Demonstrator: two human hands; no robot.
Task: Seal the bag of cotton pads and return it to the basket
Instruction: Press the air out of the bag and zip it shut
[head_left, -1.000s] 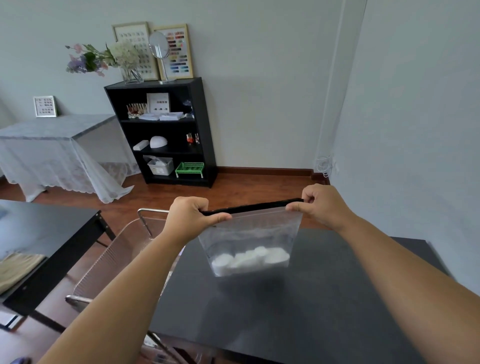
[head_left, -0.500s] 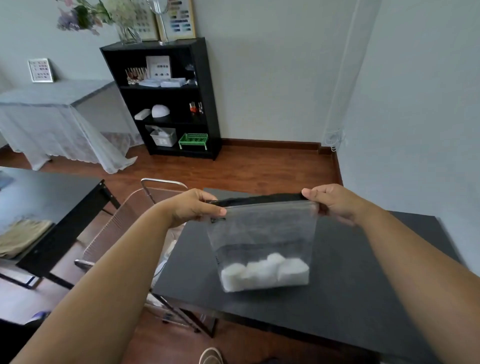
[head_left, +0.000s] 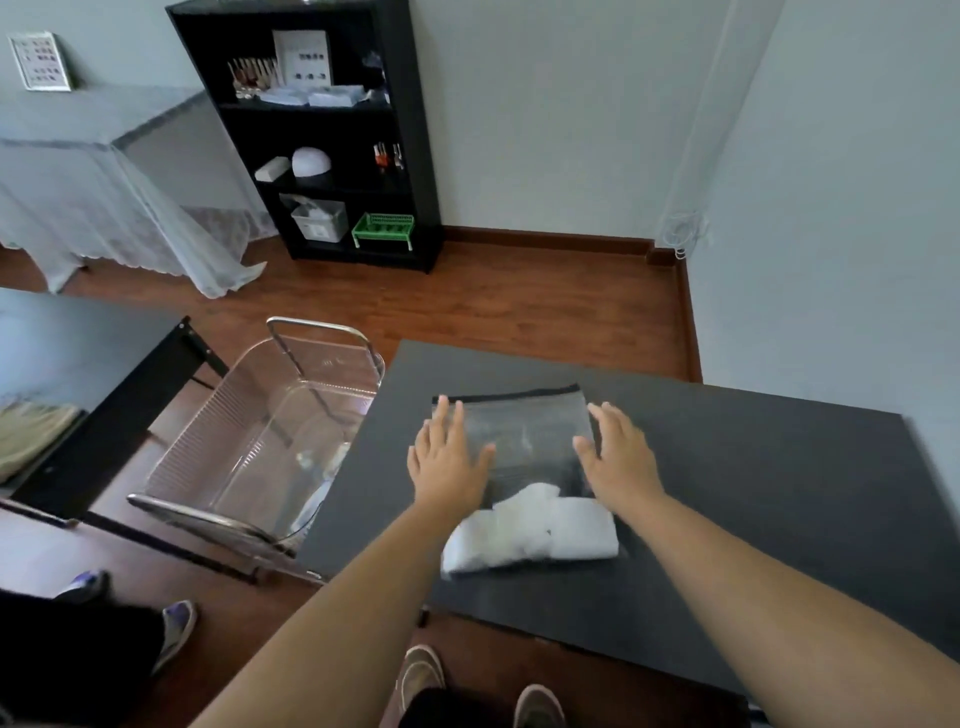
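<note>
Bag (head_left: 524, 441) now flat on table (head_left: 753, 467), both hands (head_left: 449, 462) spread, seal unclear

place: small nail or beauty salon room | cues: black open bookshelf (head_left: 332, 130) stocked with polish bottles (head_left: 253, 78) and a white dome nail lamp (head_left: 310, 162) | lace-draped table (head_left: 93, 171) | framed colour-swatch chart (head_left: 40, 61)

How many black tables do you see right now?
2. One black table is under the bag and both hands; a second stands at left, beyond the clear basket.
</note>
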